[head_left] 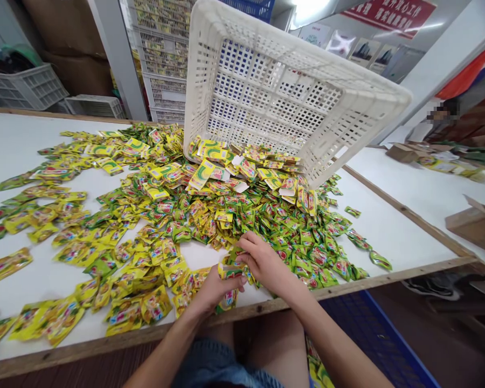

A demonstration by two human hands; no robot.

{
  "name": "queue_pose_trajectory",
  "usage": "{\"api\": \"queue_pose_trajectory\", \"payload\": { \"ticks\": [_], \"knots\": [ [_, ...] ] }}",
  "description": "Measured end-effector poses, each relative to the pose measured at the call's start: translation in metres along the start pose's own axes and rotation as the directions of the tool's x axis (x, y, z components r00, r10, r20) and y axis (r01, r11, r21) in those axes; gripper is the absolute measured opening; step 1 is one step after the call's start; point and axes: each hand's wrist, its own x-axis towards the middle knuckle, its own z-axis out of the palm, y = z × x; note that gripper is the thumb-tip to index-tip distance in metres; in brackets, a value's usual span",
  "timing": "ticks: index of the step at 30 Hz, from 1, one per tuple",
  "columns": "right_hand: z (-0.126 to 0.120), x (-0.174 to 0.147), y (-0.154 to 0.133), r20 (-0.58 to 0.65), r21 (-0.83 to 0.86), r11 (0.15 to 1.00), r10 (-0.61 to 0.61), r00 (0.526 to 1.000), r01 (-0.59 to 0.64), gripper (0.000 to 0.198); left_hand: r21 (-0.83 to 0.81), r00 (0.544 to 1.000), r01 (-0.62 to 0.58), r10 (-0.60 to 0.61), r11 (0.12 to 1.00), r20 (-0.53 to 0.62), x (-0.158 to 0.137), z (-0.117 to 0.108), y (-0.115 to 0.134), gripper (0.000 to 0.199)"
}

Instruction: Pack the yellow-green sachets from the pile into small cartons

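Over a white table (20,141) heaped with packets (125,283) — grips a box (229,274) in the left hand (213,289) near the front edge (262,308), with right hand (270,265) curled at its mouth — cannot tell around what.

This looks like a packing workshop, with a wood-edged table (12,134) heaped with small bright packets (262,221), a big tilted crate (272,91), stacked crates (161,64) behind, cardboard boxes (475,222) and a red banner (392,15) with writing.
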Motion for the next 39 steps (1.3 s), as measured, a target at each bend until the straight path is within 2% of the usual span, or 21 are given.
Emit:
{"api": "queue_pose_trajectory", "payload": {
  "ticks": [5, 11, 15, 17, 22, 27, 33, 39],
  "knots": [
    [0.009, 0.001, -0.005, 0.073, -0.005, 0.999, -0.041, 0.996, 0.042, 0.020, 0.108, 0.997, -0.073, 0.074, 0.991, -0.005, 0.000, 0.002, -0.002, 0.009],
    [0.029, -0.005, -0.001, -0.071, 0.146, 0.989, -0.005, 0.997, 0.015, 0.019, 0.160, 0.992, -0.124, 0.128, 0.979, -0.018, 0.002, -0.002, -0.006, 0.009],
    [0.035, -0.012, 0.004, -0.180, 0.228, 0.973, 0.087, 0.980, -0.045, 0.034, 0.150, 0.992, -0.128, 0.128, 0.980, 0.005, 0.002, -0.003, -0.006, 0.008],
    [0.035, -0.015, 0.003, -0.211, 0.255, 0.964, 0.137, 0.968, -0.080, 0.036, 0.138, 0.993, -0.119, 0.120, 0.983, 0.002, 0.002, -0.003, -0.006, 0.014],
    [0.034, -0.021, 0.000, -0.236, 0.097, 0.986, 0.158, 0.959, -0.138, 0.014, 0.154, 0.991, -0.129, 0.133, 0.980, -0.013, 0.004, -0.005, -0.009, 0.017],
    [0.028, -0.029, 0.001, -0.156, 0.013, 0.994, 0.113, 0.981, -0.113, 0.018, 0.161, 0.990, -0.144, 0.143, 0.976, 0.018, 0.004, -0.005, -0.009, 0.015],
    [0.028, -0.027, 0.000, -0.243, -0.078, 0.988, 0.109, 0.964, -0.132, 0.007, 0.227, 0.984, -0.175, 0.174, 0.958, 0.023, 0.002, -0.001, -0.004, 0.011],
    [0.038, -0.028, 0.001, -0.240, -0.136, 0.986, 0.066, 0.969, -0.100, 0.005, 0.223, 0.987, -0.154, 0.161, 0.963, -0.018, 0.003, -0.004, -0.006, 0.011]
  ]
}}
